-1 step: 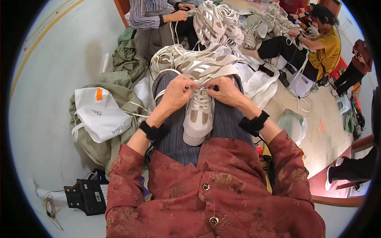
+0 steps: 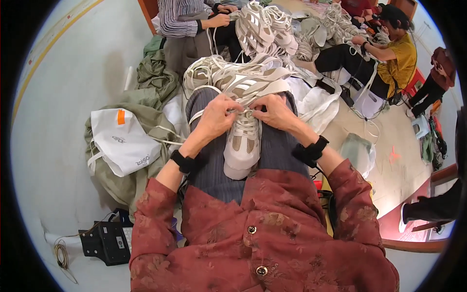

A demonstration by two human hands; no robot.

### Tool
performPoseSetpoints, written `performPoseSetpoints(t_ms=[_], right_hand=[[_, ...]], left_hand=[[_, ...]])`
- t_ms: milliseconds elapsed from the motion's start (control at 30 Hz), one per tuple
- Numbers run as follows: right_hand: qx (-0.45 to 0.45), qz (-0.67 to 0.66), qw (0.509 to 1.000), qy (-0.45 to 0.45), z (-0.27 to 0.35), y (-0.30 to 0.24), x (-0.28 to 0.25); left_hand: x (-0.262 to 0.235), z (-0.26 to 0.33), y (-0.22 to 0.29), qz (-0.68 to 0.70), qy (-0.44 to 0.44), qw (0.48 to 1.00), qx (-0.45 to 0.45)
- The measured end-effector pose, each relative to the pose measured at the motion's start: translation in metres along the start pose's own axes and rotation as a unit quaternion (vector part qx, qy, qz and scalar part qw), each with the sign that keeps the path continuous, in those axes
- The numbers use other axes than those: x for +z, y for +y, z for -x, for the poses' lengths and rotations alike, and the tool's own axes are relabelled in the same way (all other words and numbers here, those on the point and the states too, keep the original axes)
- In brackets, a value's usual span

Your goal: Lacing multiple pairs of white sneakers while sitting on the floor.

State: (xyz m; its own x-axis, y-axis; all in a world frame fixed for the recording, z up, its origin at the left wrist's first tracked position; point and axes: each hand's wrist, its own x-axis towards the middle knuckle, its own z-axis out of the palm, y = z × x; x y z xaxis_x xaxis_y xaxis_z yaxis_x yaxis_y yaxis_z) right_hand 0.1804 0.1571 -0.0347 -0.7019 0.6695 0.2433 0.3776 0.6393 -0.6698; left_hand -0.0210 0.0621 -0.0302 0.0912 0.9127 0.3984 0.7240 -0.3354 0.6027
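A beige and white sneaker rests on my lap between my thighs, its toe pointing toward me. Pale shoelaces run crosswise over its tongue. At the upper eyelets my left hand pinches the lace from the left side. Opposite it, my right hand has thumb and forefinger closed on the lace too. The fingertips hide the exact spot where the lace is gripped. Just beyond my hands lies a heap of similar sneakers, with loose laces trailing over my left knee.
A white bag lies on olive cloth to my left. More sneakers are piled farther ahead. One person in stripes sits ahead; another in yellow sits at the right. A black case lies at lower left.
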Motion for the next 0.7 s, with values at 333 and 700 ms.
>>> performPoseSetpoints(t_ms=[333, 700], right_hand=[[0.019, 0.044, 0.999, 0.003, -0.014, 0.017, 0.03], [0.016, -0.031, 0.999, 0.002, 0.001, 0.011, 0.023]], left_hand=[[0.007, -0.006, -0.004, -0.063, 0.022, 0.994, 0.086], [0.009, 0.0, 0.017, -0.012, 0.007, 0.998, 0.056]])
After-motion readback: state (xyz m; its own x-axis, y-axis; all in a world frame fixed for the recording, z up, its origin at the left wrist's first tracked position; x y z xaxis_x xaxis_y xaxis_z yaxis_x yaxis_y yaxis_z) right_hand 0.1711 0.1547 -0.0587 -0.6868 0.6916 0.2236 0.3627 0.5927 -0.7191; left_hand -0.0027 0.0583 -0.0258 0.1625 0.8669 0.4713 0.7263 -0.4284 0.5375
